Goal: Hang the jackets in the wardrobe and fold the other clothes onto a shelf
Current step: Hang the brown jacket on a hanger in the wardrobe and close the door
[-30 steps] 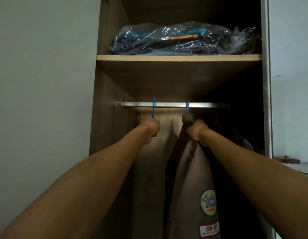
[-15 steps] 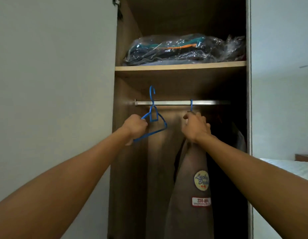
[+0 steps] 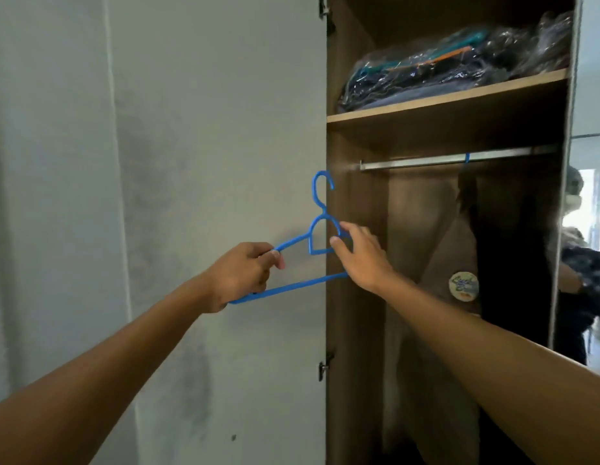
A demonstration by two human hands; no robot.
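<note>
Already off the metal hanging rail [image 3: 453,160], the empty blue plastic hanger [image 3: 312,243] sits out in front of the brown wooden wardrobe [image 3: 355,263], level with the wardrobe's left edge and lower than the rail, hook pointing up. The left hand [image 3: 240,275] clenches the hanger's left shoulder arm with fingers and thumb wrapped round it, while the right hand [image 3: 360,255] reaches to the hanger's right side with fingers spread and only loosely bent; they touch the blue plastic near the neck loop, but whether they actually grasp it I cannot tell. Inside the wardrobe, the beige jacket with a round patch [image 3: 456,280] hangs from the rail on a second blue hook [image 3: 467,157], to the right of the free hanger, and a clear plastic bag of folded clothes [image 3: 459,68] lies on the wooden shelf [image 3: 446,102] above the rail. The step in hand looks like carrying this hanger away to dress it with the next jacket. To do that well, keep the left hand's hold firm on the shoulder arm so the hanger stays level, let the right hand steady the neck instead of the thin lower bar, and keep the hook turned away from the wardrobe's side panel so it does not snag
</note>
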